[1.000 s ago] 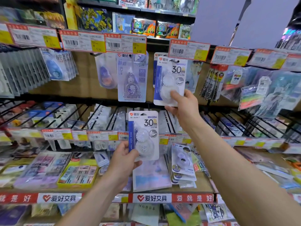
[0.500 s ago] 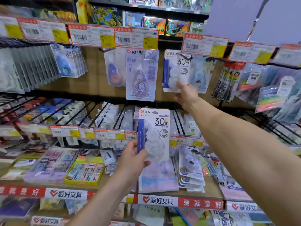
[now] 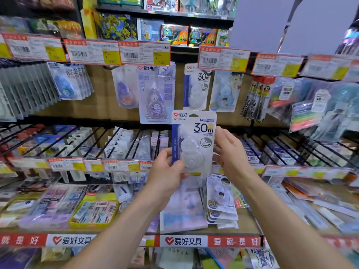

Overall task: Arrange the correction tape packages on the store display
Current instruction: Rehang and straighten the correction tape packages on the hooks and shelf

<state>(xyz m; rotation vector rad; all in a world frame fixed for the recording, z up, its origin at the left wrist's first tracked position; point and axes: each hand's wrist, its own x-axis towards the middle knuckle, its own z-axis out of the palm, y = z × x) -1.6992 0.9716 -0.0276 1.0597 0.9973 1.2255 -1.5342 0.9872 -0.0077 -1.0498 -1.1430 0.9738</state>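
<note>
Peg display (image 3: 101, 105) fills the view; price tags (image 3: 144, 53) run across at 12 o'clock. Hanging 30m pack (image 3: 196, 88) sits at 12 o'clock of the held one, apart from it. Both forearms reach up. Left hand (image 3: 165, 169) grips the correction tape package (image 3: 193, 141) at its 7 o'clock corner, thumb in front, fingers behind. Right hand (image 3: 231, 152), fingers loosely extended, touches its 3 o'clock edge.

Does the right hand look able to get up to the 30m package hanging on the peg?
Probably yes. The right hand only touches the edge of the held package, which the left hand grips, and the hanging 30m package is just above with nothing across the way.
</note>
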